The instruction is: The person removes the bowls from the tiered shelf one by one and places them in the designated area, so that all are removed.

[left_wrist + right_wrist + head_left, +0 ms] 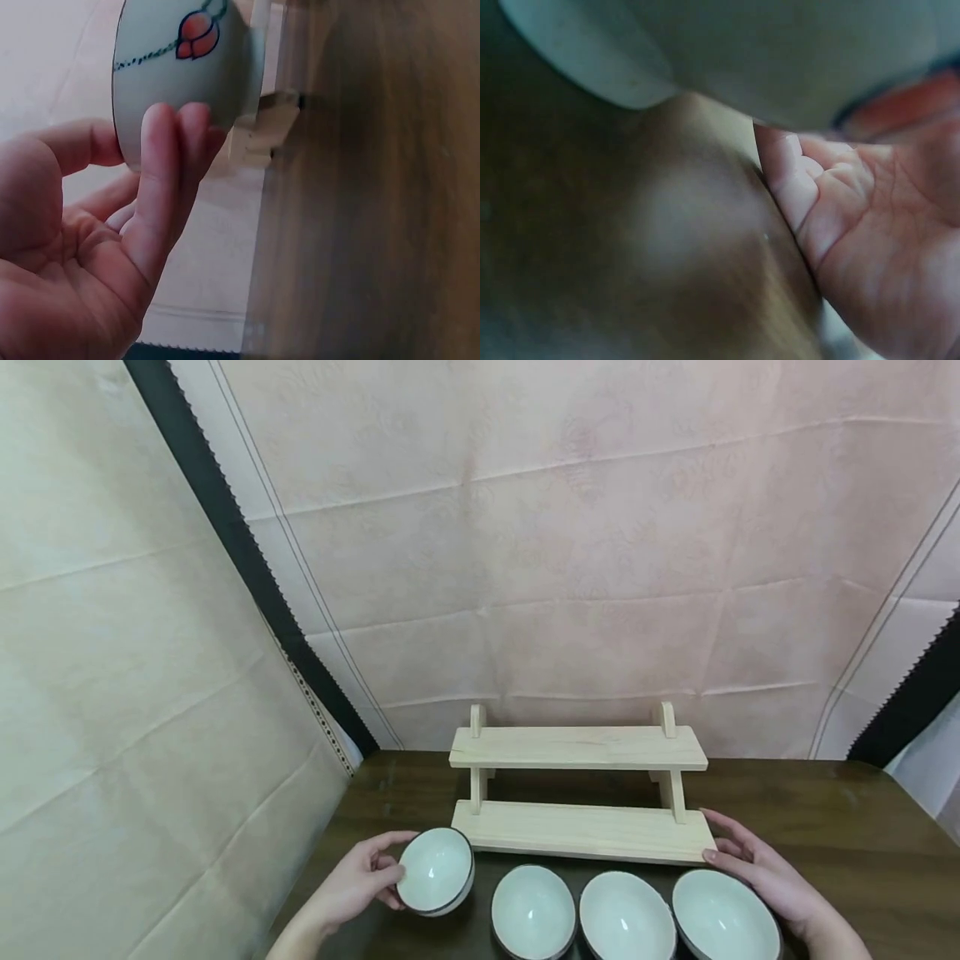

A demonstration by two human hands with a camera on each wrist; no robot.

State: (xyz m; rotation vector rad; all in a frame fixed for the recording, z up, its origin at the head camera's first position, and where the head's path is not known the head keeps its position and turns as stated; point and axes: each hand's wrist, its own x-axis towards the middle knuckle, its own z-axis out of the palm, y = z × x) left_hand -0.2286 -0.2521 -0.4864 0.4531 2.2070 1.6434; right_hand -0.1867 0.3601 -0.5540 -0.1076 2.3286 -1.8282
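My left hand [367, 877] holds a small white bowl [436, 870] by its side, tilted, at the left front of a two-tier wooden shelf [583, 831]. Seen from the left wrist, the bowl's outer wall [187, 82] carries a red bud and a dotted green line, with thumb and fingers on opposite sides of it. At the shelf's right end, my right hand [772, 872] grips the lower board, its thumb at the front corner and its fingers farther back. In the right wrist view a bowl [727, 52] covers the fingertips of that hand [877, 225].
Three more white bowls stand in a row before the shelf: a left one [533, 910], a middle one [627, 916] and a right one [726, 916], close to my right hand. All stands on a dark wooden table [832, 827]. Pale fabric [600, 552] hangs behind it.
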